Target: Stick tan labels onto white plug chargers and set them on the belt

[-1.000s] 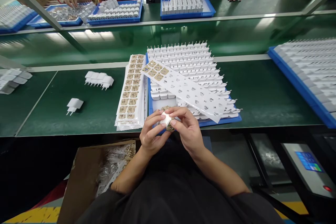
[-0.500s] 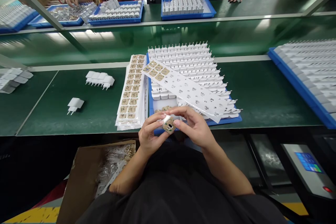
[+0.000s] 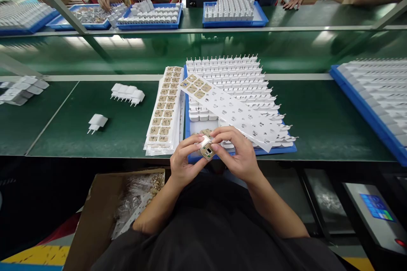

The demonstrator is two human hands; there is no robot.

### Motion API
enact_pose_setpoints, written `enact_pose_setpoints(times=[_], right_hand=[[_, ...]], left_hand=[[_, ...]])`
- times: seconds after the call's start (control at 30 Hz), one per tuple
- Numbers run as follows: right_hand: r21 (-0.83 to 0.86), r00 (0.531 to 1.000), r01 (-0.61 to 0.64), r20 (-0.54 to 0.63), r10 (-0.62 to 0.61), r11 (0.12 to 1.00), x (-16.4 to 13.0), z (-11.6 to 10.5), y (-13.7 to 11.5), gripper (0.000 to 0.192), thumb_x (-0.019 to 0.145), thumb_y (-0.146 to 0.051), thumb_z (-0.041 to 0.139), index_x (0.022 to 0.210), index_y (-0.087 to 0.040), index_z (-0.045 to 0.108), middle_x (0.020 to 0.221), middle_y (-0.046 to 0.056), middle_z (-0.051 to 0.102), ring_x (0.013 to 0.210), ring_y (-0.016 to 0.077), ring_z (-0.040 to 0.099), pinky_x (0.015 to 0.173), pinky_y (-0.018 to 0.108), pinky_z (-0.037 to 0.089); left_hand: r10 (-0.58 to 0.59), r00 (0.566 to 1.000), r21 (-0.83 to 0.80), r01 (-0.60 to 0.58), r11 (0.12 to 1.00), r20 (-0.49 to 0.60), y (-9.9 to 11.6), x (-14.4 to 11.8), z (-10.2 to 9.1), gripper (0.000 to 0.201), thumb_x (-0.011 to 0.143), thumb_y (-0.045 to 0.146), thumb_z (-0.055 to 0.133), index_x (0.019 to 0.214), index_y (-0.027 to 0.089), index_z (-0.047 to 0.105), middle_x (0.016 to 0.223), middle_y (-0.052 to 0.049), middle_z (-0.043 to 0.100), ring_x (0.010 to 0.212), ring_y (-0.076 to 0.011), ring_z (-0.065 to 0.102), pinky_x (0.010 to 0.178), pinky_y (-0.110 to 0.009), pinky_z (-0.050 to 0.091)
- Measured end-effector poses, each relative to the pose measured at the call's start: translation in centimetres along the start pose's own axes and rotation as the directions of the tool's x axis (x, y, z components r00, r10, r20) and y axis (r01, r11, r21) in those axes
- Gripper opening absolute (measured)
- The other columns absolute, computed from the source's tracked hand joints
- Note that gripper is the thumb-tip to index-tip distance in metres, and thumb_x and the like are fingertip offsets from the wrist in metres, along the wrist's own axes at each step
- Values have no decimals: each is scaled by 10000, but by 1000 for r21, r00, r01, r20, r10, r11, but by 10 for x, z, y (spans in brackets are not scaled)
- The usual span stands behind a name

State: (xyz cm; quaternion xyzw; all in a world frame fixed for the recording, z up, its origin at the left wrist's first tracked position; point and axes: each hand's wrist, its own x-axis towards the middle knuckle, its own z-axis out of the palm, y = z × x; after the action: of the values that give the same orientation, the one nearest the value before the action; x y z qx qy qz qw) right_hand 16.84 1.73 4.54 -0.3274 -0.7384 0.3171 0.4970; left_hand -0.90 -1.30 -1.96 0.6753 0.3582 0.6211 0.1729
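My left hand (image 3: 182, 161) and my right hand (image 3: 237, 154) together hold a small white charger plug (image 3: 206, 147) just over the near edge of the green bench. A tan label covers its port face, which is turned up toward me. Right behind my hands sits a blue tray (image 3: 288, 149) packed with rows of white plugs, prongs up. A white backing sheet (image 3: 235, 112) with a few tan labels at its far end lies slanted across that tray. A stack of tan label sheets (image 3: 163, 112) rests to the tray's left.
A cluster of white plugs (image 3: 128, 93) and a single plug (image 3: 97, 122) lie on the bench at left. Another blue tray (image 3: 375, 93) of plugs is at right. A cardboard box (image 3: 104, 211) with bagged parts stands below. Other people work at trays across the bench.
My hands turned the plug so its labelled port face shows, and my right fingers shifted along it. The camera view moved slightly; everything on the bench stayed put.
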Motion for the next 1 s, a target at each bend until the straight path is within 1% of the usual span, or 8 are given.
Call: enact_pose_setpoints(times=[0.1,0.17,0.33,0.43,0.63,0.8,0.9,1.0], right_hand=[[133,996,-81,34,78,988,-1,2,-2,172,926,-194,660,1090,-245,656,1061,70,718,982,208,695,770,335,610],[176,994,-102,51,95,979,-2,2,-3,179,923,-195,659,1096,-242,654,1077,75,722,998,211,701,780,336,612],[175,998,-46,61,36,984,-6,0,-4,115,916,-182,660,1008,-249,642,1046,67,746,985,218,713,862,385,598],[172,998,-11,56,1,985,-8,-1,-5,144,906,-148,661,999,-255,635,1068,69,753,994,216,717,890,397,592],[91,993,118,8,-119,989,-8,-3,-7,172,900,-124,658,996,-268,653,1030,63,774,943,217,751,820,384,625],[-60,954,299,-10,-300,952,-13,-3,-1,249,892,-113,670,1055,-301,680,1070,64,785,963,234,764,787,392,647],[-105,946,320,-26,-324,942,-15,-1,2,260,901,-123,666,1074,-315,692,1066,60,785,945,235,765,769,395,651],[-100,940,332,-41,-337,938,-16,0,1,260,905,-121,662,1080,-310,694,1050,62,777,948,234,761,781,400,654]], left_hand=[[47,999,-3,-47,999,-6,1,3,-1,523,784,103,814,1223,262,579,1198,-80,689,1173,-273,705,991,-511,617],[108,994,36,-108,994,-7,2,6,-2,483,793,116,813,1194,254,583,1180,-70,694,1177,-273,704,972,-503,629],[274,961,204,-263,943,-25,7,10,-6,363,807,132,808,1072,245,587,1155,-32,704,1155,-259,715,918,-488,656],[323,947,238,-315,919,8,8,9,-9,345,797,115,809,1037,238,593,1163,-36,703,1177,-273,705,924,-503,656],[339,940,261,-335,905,31,8,5,-11,342,799,137,811,1047,250,604,1160,-36,702,1189,-288,699,922,-533,652],[327,945,255,-313,915,-15,12,10,-6,321,822,178,805,1046,249,585,1124,-30,709,1112,-265,734,852,-478,681],[299,954,232,-284,931,-32,13,11,-3,347,823,185,807,1068,252,570,1137,-28,704,1100,-251,736,849,-471,684],[254,966,201,-239,950,-51,11,7,-2,390,823,208,812,1114,269,559,1149,-22,698,1113,-244,725,869,-480,677]])
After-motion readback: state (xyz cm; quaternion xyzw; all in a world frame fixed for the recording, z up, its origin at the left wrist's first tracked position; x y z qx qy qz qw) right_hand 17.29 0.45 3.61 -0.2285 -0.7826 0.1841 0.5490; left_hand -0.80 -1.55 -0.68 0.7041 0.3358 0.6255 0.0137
